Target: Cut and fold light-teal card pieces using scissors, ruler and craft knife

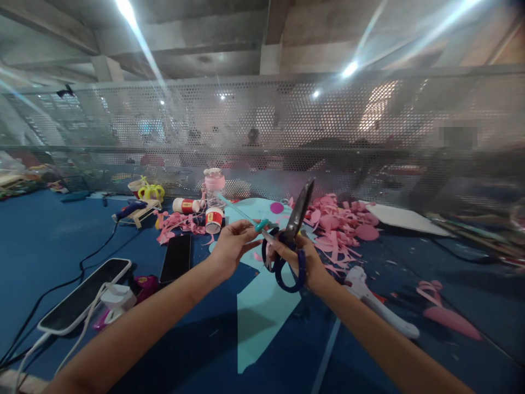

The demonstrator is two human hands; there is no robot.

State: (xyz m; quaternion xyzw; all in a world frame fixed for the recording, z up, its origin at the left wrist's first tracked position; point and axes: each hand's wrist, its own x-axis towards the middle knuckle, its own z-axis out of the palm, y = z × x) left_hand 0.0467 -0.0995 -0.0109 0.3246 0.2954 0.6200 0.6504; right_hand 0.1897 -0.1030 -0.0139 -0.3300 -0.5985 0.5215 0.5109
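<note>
Over the middle of the table, my left hand (233, 244) pinches a small teal piece (261, 225) with a thin pale strip trailing from it up to the left. My right hand (308, 259) is closed around a pair of scissors (293, 230) with dark blue handles; the blades point up and away. Fingertips of my right hand are close to the teal piece, but I cannot tell whether they touch it. Below both hands lies a cut sheet of light teal foam or paper (262, 312). Another light teal sheet (250, 208) lies behind them.
Pink cut scraps (334, 224) are heaped behind my right hand. A white-handled tool (381, 306) lies at right. Two phones, a dark one (176, 258) and a charging one (86, 295), lie left, near paper cups (214, 220) and a bottle (215, 183). A perforated metal screen (246, 126) stands behind.
</note>
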